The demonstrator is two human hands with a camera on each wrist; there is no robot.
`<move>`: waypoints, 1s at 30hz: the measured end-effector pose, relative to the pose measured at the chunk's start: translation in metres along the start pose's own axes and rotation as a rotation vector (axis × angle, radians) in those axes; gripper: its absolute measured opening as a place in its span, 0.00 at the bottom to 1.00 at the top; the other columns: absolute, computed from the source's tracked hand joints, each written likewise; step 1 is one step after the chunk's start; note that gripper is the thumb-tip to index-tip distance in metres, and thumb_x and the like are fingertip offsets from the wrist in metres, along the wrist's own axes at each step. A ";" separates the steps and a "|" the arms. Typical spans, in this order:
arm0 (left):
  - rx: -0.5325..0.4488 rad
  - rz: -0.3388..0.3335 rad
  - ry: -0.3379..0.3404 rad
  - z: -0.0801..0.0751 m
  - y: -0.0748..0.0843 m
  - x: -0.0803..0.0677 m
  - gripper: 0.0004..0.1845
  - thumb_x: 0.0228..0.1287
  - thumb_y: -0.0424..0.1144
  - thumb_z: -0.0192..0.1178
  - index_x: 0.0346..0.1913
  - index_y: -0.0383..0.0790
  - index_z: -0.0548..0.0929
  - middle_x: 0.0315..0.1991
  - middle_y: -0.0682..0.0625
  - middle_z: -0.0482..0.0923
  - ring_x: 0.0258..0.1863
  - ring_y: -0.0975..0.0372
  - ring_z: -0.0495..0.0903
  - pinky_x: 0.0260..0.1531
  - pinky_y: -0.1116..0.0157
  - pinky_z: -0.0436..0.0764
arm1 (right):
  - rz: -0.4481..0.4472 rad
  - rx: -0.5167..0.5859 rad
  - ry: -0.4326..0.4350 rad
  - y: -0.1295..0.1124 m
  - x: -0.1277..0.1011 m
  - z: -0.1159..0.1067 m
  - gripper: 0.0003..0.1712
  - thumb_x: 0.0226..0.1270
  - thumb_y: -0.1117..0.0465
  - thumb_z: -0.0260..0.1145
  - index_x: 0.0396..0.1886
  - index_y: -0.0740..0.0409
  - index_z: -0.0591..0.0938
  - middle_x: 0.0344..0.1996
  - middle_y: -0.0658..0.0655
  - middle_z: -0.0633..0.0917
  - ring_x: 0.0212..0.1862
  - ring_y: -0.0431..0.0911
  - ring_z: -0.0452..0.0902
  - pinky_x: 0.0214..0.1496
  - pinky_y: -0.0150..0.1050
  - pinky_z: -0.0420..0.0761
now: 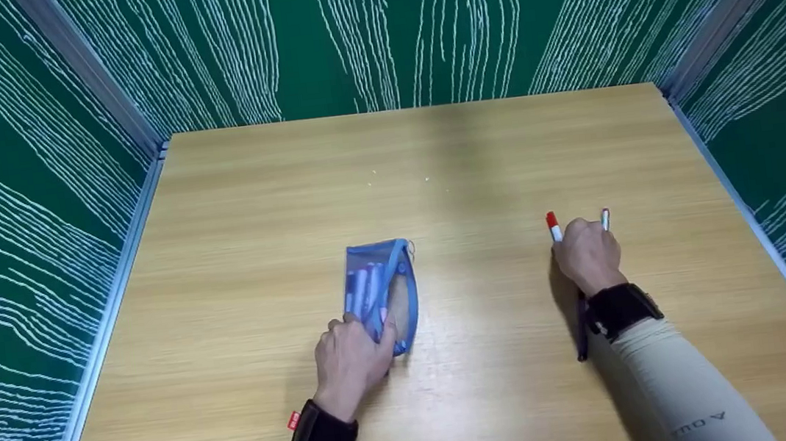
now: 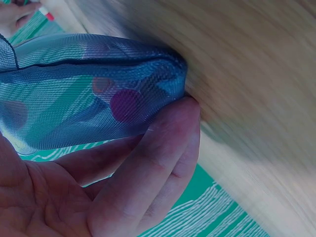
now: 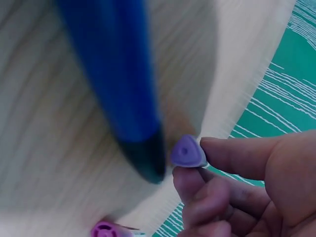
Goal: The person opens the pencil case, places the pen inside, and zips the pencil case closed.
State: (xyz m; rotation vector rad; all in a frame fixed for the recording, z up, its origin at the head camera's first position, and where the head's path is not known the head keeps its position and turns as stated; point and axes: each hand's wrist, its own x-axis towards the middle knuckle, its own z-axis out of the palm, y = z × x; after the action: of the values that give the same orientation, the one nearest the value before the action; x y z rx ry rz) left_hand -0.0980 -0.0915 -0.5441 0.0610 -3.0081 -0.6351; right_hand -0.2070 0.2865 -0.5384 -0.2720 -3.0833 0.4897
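A blue mesh pencil case (image 1: 398,264) with several markers inside stands out in the middle of the table. My left hand (image 1: 353,354) grips its near end, thumb on one side and fingers on the other. Through the mesh, round pink and orange marker ends show in the left wrist view. Farther right, my right hand (image 1: 589,253) pinches a marker with a purple three-sided end (image 3: 185,152) between thumb and fingers. A red-capped marker (image 1: 552,223) and another slim marker (image 1: 605,218) stick out beyond that hand; which one it holds I cannot tell.
A dark-ended blue pen (image 3: 116,84) shows close to the right wrist camera. Near the right wristband, a dark pen (image 1: 581,328) is partly hidden. A pink-ended item (image 3: 106,229) lies low in the right wrist view. Green, white-streaked panels (image 1: 298,39) enclose the wooden table (image 1: 271,190).
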 end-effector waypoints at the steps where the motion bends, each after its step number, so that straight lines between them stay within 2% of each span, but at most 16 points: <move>1: -0.004 0.002 0.006 0.000 0.000 0.000 0.32 0.70 0.62 0.53 0.33 0.31 0.79 0.25 0.42 0.73 0.23 0.51 0.77 0.24 0.53 0.77 | -0.003 0.009 0.012 -0.002 -0.001 0.000 0.14 0.65 0.64 0.63 0.22 0.69 0.79 0.26 0.74 0.83 0.28 0.66 0.82 0.28 0.60 0.79; 3: -0.009 0.001 0.013 0.000 0.001 0.000 0.32 0.71 0.62 0.52 0.33 0.31 0.79 0.24 0.42 0.74 0.23 0.51 0.77 0.25 0.53 0.77 | -0.015 0.030 0.033 -0.006 -0.003 -0.001 0.14 0.65 0.64 0.63 0.20 0.68 0.79 0.24 0.73 0.83 0.27 0.66 0.82 0.27 0.60 0.79; 6: -0.014 -0.007 -0.001 0.000 0.001 0.000 0.32 0.71 0.63 0.52 0.32 0.32 0.78 0.25 0.43 0.73 0.23 0.52 0.76 0.25 0.54 0.77 | -0.043 0.062 0.054 -0.012 -0.005 -0.002 0.17 0.65 0.64 0.65 0.16 0.64 0.78 0.20 0.67 0.81 0.24 0.61 0.80 0.26 0.57 0.78; 9: -0.017 -0.011 -0.019 -0.001 0.001 0.000 0.32 0.70 0.63 0.52 0.33 0.33 0.78 0.25 0.43 0.72 0.22 0.53 0.75 0.25 0.54 0.77 | -0.053 0.107 0.034 -0.017 -0.009 -0.001 0.19 0.65 0.63 0.66 0.13 0.59 0.77 0.15 0.58 0.79 0.20 0.53 0.76 0.22 0.49 0.75; 12: -0.017 -0.007 -0.033 -0.001 0.000 0.000 0.32 0.70 0.64 0.52 0.33 0.33 0.78 0.25 0.44 0.72 0.22 0.54 0.74 0.25 0.55 0.77 | -0.040 0.157 -0.004 -0.022 -0.013 0.000 0.18 0.66 0.62 0.68 0.14 0.57 0.80 0.15 0.54 0.79 0.19 0.50 0.74 0.19 0.43 0.72; 17: -0.015 -0.008 -0.048 -0.001 0.000 0.000 0.32 0.70 0.65 0.51 0.33 0.34 0.77 0.25 0.44 0.72 0.22 0.54 0.74 0.25 0.56 0.77 | -0.010 0.277 -0.071 -0.033 -0.020 0.001 0.10 0.66 0.62 0.69 0.29 0.65 0.88 0.23 0.60 0.85 0.22 0.48 0.79 0.20 0.39 0.77; 21: -0.015 -0.014 -0.054 -0.002 0.000 0.000 0.32 0.70 0.64 0.52 0.34 0.33 0.78 0.25 0.44 0.71 0.23 0.54 0.73 0.25 0.56 0.76 | 0.013 0.341 -0.126 -0.043 -0.025 0.001 0.10 0.68 0.63 0.69 0.38 0.68 0.88 0.29 0.63 0.86 0.25 0.48 0.80 0.22 0.37 0.79; 26: -0.016 -0.019 -0.056 -0.001 0.000 0.000 0.32 0.71 0.64 0.52 0.35 0.33 0.78 0.25 0.44 0.71 0.23 0.54 0.73 0.25 0.56 0.77 | -0.013 0.384 -0.144 -0.055 -0.031 0.006 0.09 0.67 0.63 0.71 0.38 0.67 0.89 0.29 0.61 0.87 0.25 0.46 0.80 0.24 0.37 0.79; 30: -0.007 -0.002 -0.017 0.000 0.000 0.000 0.32 0.70 0.63 0.52 0.34 0.32 0.79 0.25 0.43 0.73 0.23 0.53 0.76 0.25 0.54 0.77 | -0.046 0.405 -0.134 -0.063 -0.036 0.010 0.08 0.66 0.62 0.72 0.35 0.65 0.89 0.29 0.59 0.88 0.27 0.46 0.81 0.25 0.35 0.79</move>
State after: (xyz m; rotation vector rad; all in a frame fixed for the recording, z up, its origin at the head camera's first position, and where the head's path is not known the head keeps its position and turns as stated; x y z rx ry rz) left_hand -0.0979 -0.0916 -0.5443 0.0582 -3.0223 -0.6498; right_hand -0.1828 0.2182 -0.5277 -0.1653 -3.0073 1.1482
